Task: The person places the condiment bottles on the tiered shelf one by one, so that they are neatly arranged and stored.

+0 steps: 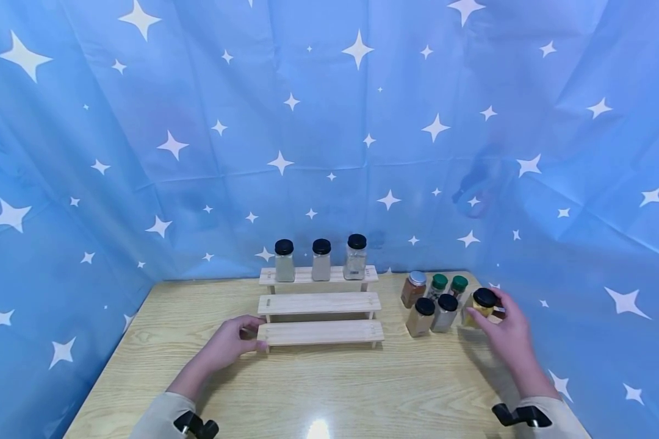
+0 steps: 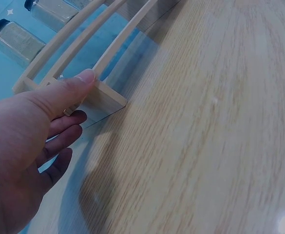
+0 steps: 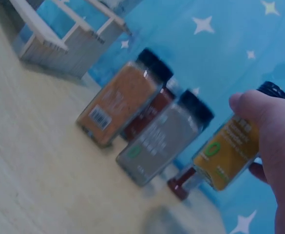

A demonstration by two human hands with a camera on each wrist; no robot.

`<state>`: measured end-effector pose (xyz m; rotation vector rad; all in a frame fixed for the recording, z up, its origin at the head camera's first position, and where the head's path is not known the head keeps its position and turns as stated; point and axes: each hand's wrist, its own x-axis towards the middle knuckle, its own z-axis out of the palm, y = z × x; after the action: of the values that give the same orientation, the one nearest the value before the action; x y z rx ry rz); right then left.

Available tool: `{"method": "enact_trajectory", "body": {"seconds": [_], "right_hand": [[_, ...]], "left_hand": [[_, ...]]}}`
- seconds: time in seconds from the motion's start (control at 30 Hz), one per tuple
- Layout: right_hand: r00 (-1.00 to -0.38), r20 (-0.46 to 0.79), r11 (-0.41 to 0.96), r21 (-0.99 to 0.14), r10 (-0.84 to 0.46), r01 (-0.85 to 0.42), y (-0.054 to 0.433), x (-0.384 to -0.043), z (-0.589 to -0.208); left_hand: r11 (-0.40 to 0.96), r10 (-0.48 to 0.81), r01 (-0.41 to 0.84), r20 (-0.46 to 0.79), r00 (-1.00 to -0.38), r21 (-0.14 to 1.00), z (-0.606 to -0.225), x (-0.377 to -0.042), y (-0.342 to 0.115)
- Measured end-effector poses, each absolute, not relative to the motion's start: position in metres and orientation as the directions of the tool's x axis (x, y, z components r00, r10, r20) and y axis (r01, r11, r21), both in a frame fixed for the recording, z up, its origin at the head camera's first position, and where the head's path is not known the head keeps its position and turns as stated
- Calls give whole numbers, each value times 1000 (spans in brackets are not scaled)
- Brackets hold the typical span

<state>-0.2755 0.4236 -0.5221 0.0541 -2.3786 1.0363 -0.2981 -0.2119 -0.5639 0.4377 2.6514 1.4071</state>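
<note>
My left hand (image 1: 227, 346) grips the left end of a three-step wooden spice rack (image 1: 320, 333). In the left wrist view its thumb (image 2: 79, 84) lies on the lowest step, with the fingertips partly hidden behind the side. On the top step stand three black-lidded spice jars (image 1: 321, 268) with pale contents. At the right, my right hand (image 1: 512, 332) holds a spice jar of yellow powder (image 3: 227, 152) with a black lid, thumb on the near side. This jar's base appears lifted from the table in the right wrist view.
Left of the held jar, several spice jars cluster: a tan one (image 1: 419, 322) and a grey one (image 1: 443, 318) in front, a silver-lidded brown one (image 1: 413, 294) and two green-lidded ones (image 1: 457, 286) behind. A starry blue curtain (image 1: 329, 122) hangs around the wooden table (image 1: 329, 390).
</note>
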Motion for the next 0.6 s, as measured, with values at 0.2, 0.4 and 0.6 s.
{"method": "enact_trajectory", "body": {"seconds": [0.2, 0.4, 0.6], "right_hand": [[-818, 550, 730, -627, 169, -270, 413, -273, -499], [-791, 593, 745, -594, 151, -303, 397, -271, -478], [-768, 629, 719, -588, 119, -370, 376, -270, -464]], "left_hand": [[534, 302, 206, 43, -952, 820, -564, -298, -212], [533, 298, 199, 38, -954, 822, -563, -297, -211], [531, 294, 193, 34, -955, 825, -563, -297, -211]]}}
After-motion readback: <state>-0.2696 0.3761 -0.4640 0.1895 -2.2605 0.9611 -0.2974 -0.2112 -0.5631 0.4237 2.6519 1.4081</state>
